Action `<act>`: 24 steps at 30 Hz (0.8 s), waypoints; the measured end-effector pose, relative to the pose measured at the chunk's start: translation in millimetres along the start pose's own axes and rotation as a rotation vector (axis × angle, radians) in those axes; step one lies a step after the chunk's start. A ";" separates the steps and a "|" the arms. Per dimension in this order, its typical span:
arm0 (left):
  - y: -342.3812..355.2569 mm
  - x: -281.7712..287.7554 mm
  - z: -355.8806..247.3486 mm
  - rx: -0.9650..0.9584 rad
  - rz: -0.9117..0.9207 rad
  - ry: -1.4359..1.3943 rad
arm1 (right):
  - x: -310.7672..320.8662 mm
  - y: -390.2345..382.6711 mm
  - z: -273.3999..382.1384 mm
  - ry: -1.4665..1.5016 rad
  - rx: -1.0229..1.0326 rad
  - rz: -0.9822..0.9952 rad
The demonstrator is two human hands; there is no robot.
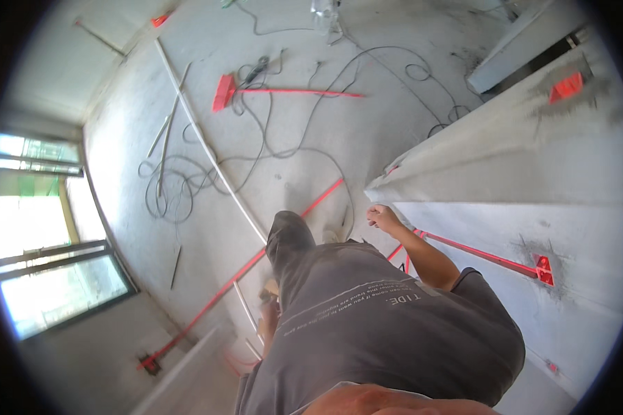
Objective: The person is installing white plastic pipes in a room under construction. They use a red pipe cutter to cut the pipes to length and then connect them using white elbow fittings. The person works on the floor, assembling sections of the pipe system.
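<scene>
Beside my left thigh hangs my left hand [268, 308], partly hidden by my dark grey clothing. Its fingers look closed around a small tan and dark thing [270, 287] whose kind I cannot make out. My right hand [381, 216] is held out over the floor by the corner of a pale wall. The fingers are loosely bent and a little apart, with nothing seen in them. Near its forearm, a red conduit pipe [477, 254] runs along the wall to a red wall box [545, 270]. A long red pipe [235, 278] crosses the floor beneath my raised leg.
A long white pipe [208, 146] lies across the concrete floor [291, 128]. Looped dark cable [346, 60] spreads around a red broom [223, 93]. Windows [62, 290] line the left wall. Another red box [566, 88] is set in the right wall.
</scene>
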State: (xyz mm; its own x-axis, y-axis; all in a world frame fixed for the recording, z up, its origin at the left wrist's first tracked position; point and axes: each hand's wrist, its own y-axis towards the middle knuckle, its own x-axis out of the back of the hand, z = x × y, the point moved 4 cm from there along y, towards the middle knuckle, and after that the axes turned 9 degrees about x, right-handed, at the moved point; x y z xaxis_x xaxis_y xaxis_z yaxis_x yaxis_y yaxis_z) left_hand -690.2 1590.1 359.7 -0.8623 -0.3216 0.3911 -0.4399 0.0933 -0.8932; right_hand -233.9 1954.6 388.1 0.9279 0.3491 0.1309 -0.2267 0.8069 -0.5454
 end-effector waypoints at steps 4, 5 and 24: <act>50.8 -1.7 -197.1 -0.150 -0.029 0.006 | 9.3 77.5 35.9 0.028 -0.040 -0.088; 68.4 0.8 -241.3 -0.144 0.039 0.009 | 13.2 92.7 37.4 0.067 -0.045 -0.122; 118.5 -390.9 -983.3 -0.378 0.293 0.612 | 117.9 256.8 -18.4 0.208 -0.275 -0.893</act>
State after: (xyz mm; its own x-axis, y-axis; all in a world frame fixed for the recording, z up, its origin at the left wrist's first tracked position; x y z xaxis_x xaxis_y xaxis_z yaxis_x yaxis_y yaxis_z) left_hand -651.9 2653.4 319.1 -0.8933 0.3335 0.3014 -0.1331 0.4442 -0.8860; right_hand -177.2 2194.2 248.3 0.7644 -0.4545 0.4573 0.6433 0.5847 -0.4943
